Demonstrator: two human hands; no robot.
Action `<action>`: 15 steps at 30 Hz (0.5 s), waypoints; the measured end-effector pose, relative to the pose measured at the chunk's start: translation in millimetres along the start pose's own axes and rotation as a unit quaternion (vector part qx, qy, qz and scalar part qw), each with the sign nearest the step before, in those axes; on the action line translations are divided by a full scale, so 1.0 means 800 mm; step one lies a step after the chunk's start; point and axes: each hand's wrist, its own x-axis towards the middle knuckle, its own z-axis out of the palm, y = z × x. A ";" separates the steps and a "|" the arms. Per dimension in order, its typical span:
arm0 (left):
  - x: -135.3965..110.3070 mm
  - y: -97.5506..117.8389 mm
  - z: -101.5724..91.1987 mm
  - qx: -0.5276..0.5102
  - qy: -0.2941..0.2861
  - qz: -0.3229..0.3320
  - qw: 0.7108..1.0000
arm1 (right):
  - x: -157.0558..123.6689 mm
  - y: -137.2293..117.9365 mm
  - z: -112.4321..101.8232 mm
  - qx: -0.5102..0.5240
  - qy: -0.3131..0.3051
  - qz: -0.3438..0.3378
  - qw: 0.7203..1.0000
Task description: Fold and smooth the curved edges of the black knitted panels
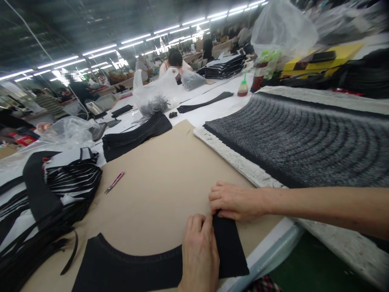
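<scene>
A flat black fabric piece [146, 271] with a deep curved edge lies along the front of the tan board. My left hand [199, 249] rests on it near the curve's right end, fingers bent and pressed together on its edge. My right hand [232, 202] reaches in from the right, its fingers curled over the fabric's upper corner and close to my left fingertips. What the fingertips pinch is partly hidden beneath them. Away to the left on the board lie small pink thread snips [114, 182], touched by neither hand.
The tan board [158, 194] covers the near table. At left sits a heap of black and white fabric pieces [73, 178]. To the right, a pale slab [243, 166] carries a dark patterned sheet [306, 142]. Behind are folded black fabric [136, 136], a plastic bag [154, 95] and a small bottle [242, 87].
</scene>
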 end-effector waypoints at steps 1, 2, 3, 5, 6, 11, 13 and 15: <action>-0.002 -0.001 0.002 0.009 0.009 0.016 1.000 | -0.002 0.000 0.001 -0.007 0.004 -0.008 1.000; -0.004 -0.002 0.004 0.021 0.020 0.032 0.999 | -0.004 0.000 0.003 -0.014 0.008 -0.017 1.000; -0.006 -0.003 0.006 0.035 0.031 0.049 0.998 | -0.006 0.000 0.004 -0.020 0.012 -0.026 0.999; -0.010 -0.005 0.012 0.071 0.054 0.083 0.993 | -0.010 0.001 0.006 -0.032 0.020 -0.041 0.998; -0.012 -0.006 0.017 0.091 0.069 0.098 0.989 | -0.012 0.001 0.007 -0.037 0.022 -0.049 0.998; -0.023 -0.009 0.040 0.202 0.141 0.143 0.959 | -0.019 0.004 0.012 -0.072 0.026 -0.083 0.994; -0.025 -0.009 0.044 0.231 0.152 0.152 0.949 | -0.022 0.005 0.014 -0.086 0.025 -0.092 0.992; -0.026 -0.008 0.046 0.239 0.158 0.153 0.946 | -0.024 0.006 0.015 -0.093 0.027 -0.094 0.991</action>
